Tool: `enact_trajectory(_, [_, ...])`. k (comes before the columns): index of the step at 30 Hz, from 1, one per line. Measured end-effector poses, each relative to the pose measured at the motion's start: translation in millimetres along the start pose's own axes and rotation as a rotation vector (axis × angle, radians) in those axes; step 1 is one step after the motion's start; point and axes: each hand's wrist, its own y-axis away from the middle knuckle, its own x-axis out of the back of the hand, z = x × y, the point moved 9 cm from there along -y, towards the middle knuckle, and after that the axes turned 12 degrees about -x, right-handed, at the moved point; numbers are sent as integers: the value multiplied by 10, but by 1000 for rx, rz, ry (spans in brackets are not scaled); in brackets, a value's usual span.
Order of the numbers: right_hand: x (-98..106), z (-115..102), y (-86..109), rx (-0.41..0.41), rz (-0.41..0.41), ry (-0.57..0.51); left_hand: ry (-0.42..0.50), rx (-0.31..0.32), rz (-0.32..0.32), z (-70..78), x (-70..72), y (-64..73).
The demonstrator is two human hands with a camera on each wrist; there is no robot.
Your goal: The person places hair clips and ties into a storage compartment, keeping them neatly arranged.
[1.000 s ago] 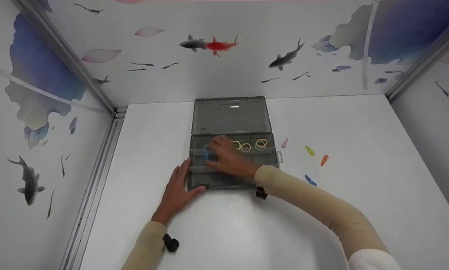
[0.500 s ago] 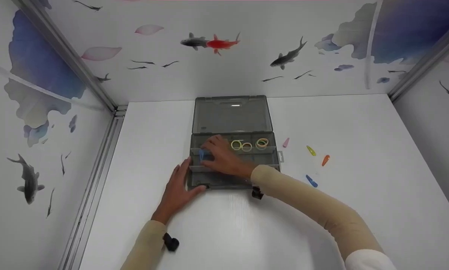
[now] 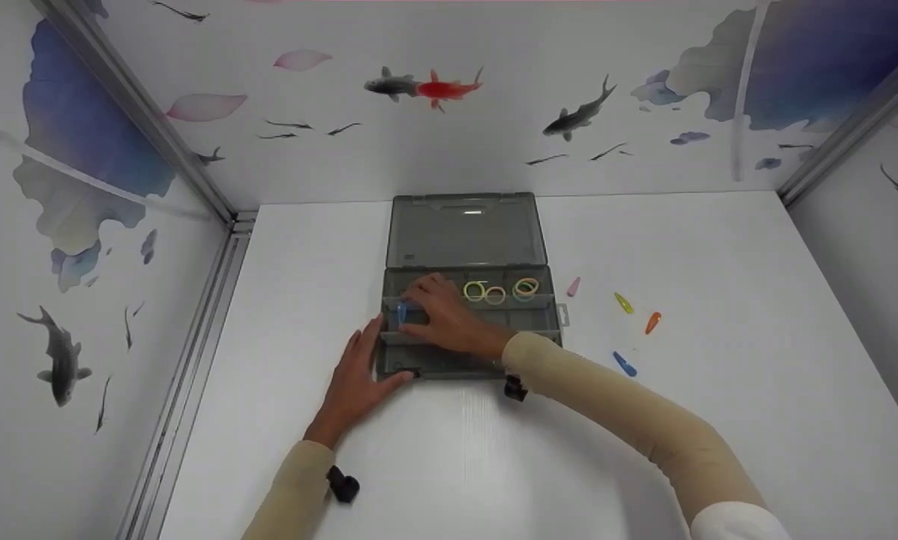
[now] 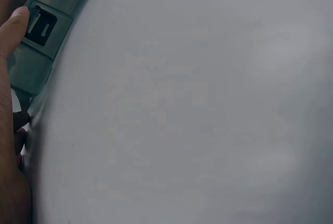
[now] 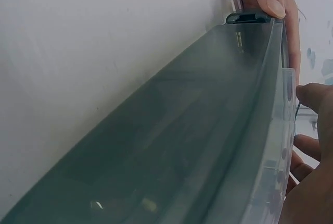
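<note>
A smoky-grey compartment box [image 3: 449, 369] lies with its lid folded back. My left hand [image 3: 355, 390] rests against its near left corner, fingers stretched along the left side and the thumb [image 4: 18, 16] on the front edge, by a dark latch. Over the box's left part, my right hand [image 3: 449, 315] pinches a blue hair clip [image 3: 402, 312] between thumb and fingertips, at the left end of the middle row. In the right wrist view the clip is only a thin edge between the fingertips. Yellow and peach hair ties [image 3: 475, 291] lie in the back row.
Right of the box, on the white table [image 3: 449, 465], lie a pink clip [image 3: 573, 286], a yellow clip [image 3: 623, 302], an orange clip [image 3: 653, 322] and another blue clip [image 3: 624, 364]. Upright panels with fish pictures stand behind and at both sides.
My right hand has shifted slightly left with the blue hair clip, uncovering more of the hair ties, and is nearly still in the last half second. The left hand has stayed in place.
</note>
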Motion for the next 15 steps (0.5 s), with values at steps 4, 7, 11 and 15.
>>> enact_trajectory(4, [-14,18,4,-2,-16,-18,-4,-5,2,4,3,6])
enact_trajectory(7, [-2,18,13,2,-18,-35,-3,-9,5,9,10,10])
enact_trajectory(11, [46,43,47,16,3,-57,15,-5,7,11,16,8])
enact_trajectory(15, [128,107,120,18,23,-66,29,19,-4,7,15,7])
